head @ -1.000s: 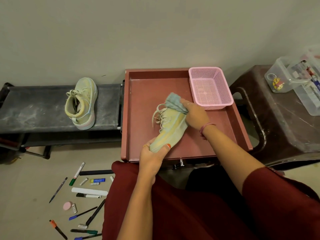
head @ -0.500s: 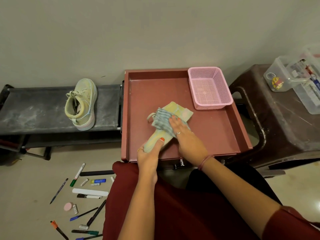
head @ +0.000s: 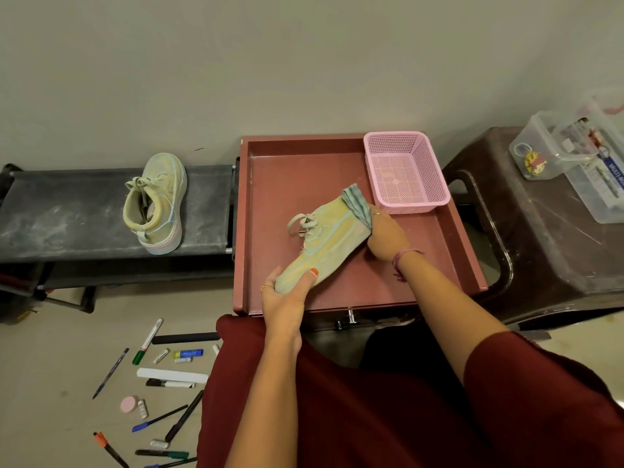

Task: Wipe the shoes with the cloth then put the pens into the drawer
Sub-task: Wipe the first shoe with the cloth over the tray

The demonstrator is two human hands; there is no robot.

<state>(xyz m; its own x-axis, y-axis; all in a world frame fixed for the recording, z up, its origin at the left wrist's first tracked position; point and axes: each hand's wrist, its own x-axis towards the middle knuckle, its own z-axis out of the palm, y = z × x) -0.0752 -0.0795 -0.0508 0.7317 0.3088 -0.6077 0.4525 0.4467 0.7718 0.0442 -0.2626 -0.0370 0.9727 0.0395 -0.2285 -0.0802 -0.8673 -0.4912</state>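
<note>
A pale yellow-green shoe point(head: 326, 243) lies on its side over the open reddish drawer point(head: 287, 177). My left hand point(head: 287, 298) grips its heel end. My right hand point(head: 385, 236) holds a grey-blue cloth point(head: 358, 204) against the shoe's toe. The second shoe point(head: 157, 202) stands upright on the dark bench point(head: 67, 214) at the left. Several pens and markers point(head: 147, 341) lie scattered on the floor at the lower left.
A pink mesh basket point(head: 405, 170) sits in the drawer's back right corner. A brown plastic stool point(head: 547, 251) at the right carries clear plastic boxes point(head: 574, 153). An eraser, glue sticks and a white strip lie among the pens. My red-clothed lap fills the foreground.
My right hand has swept the cloth from the middle of the shoe up to its toe end. The shoe has tipped so its side and laces show again.
</note>
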